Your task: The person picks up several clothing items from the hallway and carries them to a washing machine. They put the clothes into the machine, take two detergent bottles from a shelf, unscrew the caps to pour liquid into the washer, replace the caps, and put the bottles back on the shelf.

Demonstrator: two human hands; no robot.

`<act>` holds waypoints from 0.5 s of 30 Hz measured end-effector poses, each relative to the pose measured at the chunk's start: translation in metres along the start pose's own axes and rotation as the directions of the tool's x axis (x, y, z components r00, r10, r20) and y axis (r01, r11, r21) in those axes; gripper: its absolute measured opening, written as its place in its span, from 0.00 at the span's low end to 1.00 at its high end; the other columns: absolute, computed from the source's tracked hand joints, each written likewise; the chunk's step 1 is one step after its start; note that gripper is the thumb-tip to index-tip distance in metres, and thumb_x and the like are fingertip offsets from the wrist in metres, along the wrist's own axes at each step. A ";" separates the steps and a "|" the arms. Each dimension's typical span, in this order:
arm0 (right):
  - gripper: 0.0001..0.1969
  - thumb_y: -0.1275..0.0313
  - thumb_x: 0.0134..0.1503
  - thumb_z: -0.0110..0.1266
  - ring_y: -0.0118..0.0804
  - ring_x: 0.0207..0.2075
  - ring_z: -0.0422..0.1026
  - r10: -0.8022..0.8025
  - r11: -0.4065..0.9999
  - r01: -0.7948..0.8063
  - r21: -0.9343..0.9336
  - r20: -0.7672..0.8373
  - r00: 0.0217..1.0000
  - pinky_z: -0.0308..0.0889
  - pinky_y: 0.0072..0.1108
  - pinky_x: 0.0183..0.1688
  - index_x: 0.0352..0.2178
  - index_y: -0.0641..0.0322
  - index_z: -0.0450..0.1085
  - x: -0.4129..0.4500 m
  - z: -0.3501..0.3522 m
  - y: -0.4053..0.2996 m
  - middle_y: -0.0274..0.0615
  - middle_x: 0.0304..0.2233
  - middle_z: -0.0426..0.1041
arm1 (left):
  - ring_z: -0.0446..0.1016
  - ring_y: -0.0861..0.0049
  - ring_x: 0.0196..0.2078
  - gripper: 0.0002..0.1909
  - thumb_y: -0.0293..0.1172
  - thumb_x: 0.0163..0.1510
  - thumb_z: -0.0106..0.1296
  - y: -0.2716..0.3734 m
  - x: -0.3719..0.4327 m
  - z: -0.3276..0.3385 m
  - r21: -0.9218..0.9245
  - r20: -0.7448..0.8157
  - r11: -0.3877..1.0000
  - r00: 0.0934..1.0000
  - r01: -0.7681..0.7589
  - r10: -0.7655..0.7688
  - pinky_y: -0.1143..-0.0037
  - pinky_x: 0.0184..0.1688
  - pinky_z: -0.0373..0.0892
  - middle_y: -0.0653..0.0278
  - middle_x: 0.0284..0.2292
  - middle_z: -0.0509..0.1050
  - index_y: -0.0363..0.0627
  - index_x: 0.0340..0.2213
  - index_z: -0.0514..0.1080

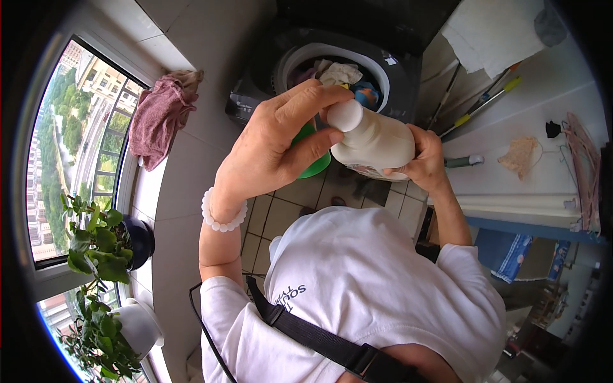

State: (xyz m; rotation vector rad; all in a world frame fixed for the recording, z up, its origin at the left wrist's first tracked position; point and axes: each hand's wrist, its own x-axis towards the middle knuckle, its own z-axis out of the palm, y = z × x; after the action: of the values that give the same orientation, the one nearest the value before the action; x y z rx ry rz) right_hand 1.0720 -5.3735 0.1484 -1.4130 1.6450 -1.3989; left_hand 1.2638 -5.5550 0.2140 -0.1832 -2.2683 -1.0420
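Note:
A cream-white plastic bottle is held up in front of my chest, tilted with its capped end toward the upper left. My right hand grips its body from the right. At the bottle's neck, the thumb and fingers of my left hand close around the white screw cap. Beyond both hands stands a dark top-loading washing machine with its lid raised. Clothes lie in its round drum opening. Part of a green plastic container shows below my left hand, mostly hidden by it.
On the left, a window ledge carries a mauve cloth, a dark blue plant pot and a white pot. Long-handled poles lean at the right. A blue patterned cloth hangs farther down that side. Tiles cover the floor.

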 end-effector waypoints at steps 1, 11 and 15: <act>0.24 0.67 0.35 0.71 0.26 0.30 0.73 -0.001 1.000 0.001 0.023 -0.013 1.000 0.68 0.19 0.35 0.32 0.68 0.70 0.001 0.000 0.000 0.39 0.28 0.75 | 0.68 0.71 0.29 0.18 0.26 0.47 0.53 0.000 0.000 0.000 0.013 -0.009 1.000 1.000 0.002 -0.002 0.77 0.31 0.64 0.56 0.30 0.69 0.31 0.41 0.67; 0.24 0.65 0.36 0.71 0.23 0.29 0.71 -0.019 0.998 0.015 -0.064 -0.067 0.998 0.66 0.17 0.33 0.32 0.68 0.69 0.000 0.008 -0.006 0.36 0.27 0.74 | 0.68 0.76 0.23 0.19 0.23 0.49 0.49 -0.003 -0.005 0.000 0.028 -0.022 0.995 0.995 0.096 -0.095 0.80 0.28 0.65 0.58 0.31 0.70 0.34 0.45 0.66; 0.23 0.66 0.37 0.70 0.24 0.27 0.71 -0.073 0.986 0.061 -0.153 -0.071 0.995 0.66 0.17 0.32 0.31 0.70 0.68 -0.003 0.009 -0.008 0.39 0.25 0.74 | 0.66 0.79 0.21 0.19 0.24 0.50 0.49 -0.002 -0.006 0.003 0.012 0.028 0.988 0.988 0.152 -0.153 0.80 0.28 0.64 0.59 0.28 0.69 0.35 0.46 0.66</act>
State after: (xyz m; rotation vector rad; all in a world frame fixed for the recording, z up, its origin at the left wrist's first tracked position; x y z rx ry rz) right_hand 1.0835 -5.3728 0.1528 -1.5298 1.8001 -1.4062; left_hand 1.2662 -5.5541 0.2077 -0.0205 -2.3426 -1.1121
